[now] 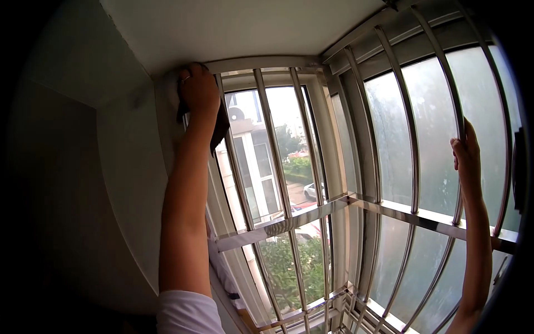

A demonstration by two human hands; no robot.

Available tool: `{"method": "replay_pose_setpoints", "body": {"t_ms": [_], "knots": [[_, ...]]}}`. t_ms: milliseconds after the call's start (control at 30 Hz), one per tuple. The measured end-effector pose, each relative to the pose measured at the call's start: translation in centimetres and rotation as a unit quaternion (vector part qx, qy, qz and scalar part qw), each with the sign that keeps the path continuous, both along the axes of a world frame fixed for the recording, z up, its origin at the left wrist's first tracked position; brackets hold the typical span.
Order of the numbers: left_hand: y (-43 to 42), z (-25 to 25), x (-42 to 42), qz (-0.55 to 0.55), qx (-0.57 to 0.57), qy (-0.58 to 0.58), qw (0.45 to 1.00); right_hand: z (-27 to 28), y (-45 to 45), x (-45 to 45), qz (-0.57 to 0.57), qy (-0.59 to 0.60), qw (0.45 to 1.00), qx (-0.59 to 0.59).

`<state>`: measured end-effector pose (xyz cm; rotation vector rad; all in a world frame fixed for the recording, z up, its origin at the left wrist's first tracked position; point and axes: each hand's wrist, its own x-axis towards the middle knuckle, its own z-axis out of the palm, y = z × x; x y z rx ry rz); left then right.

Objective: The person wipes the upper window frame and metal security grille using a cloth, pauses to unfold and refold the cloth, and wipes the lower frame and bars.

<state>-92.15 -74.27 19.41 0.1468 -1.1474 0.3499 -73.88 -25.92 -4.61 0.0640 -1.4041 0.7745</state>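
Observation:
High in the left corner, my left hand (199, 90) is closed on a dark cloth (221, 128). It presses the cloth to the top of the window frame, just under the ceiling, and part of the cloth hangs below the wrist. A ring shows on one finger. To the right, my right hand (468, 149) is wrapped round an upright metal bar (449, 83) of the window grille. Behind that bar stands a frosted, streaked glass pane (431, 111).
A horizontal metal rail (303, 216) crosses the grille at mid-height. Several upright bars stand before the left window, through which a building, greenery (295, 259) and a parked white car (313, 191) show. The ceiling (233, 28) is close above, with a wall (125, 167) at left.

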Motion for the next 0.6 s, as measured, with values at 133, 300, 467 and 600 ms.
{"method": "replay_pose_setpoints", "body": {"t_ms": [133, 300, 467, 600], "knots": [[3.7, 0.0, -1.1, -0.050, -0.105, 0.032, 0.993, 0.3, -1.2, 0.7, 0.005, -0.005, 1.000, -0.010], [9.1, 0.9, -2.7, -0.078, -0.159, -0.060, 0.982, 0.4, -2.1, 1.3, 0.019, -0.016, 0.999, -0.024], [14.2, 1.1, -5.2, -0.111, -0.183, -0.046, 0.976, 0.5, -2.8, 1.7, 0.014, -0.018, 1.000, -0.021], [16.7, 2.0, -6.3, -0.117, -0.198, -0.075, 0.970, 0.6, -3.3, 2.2, 0.001, -0.036, 0.999, -0.022]]}}
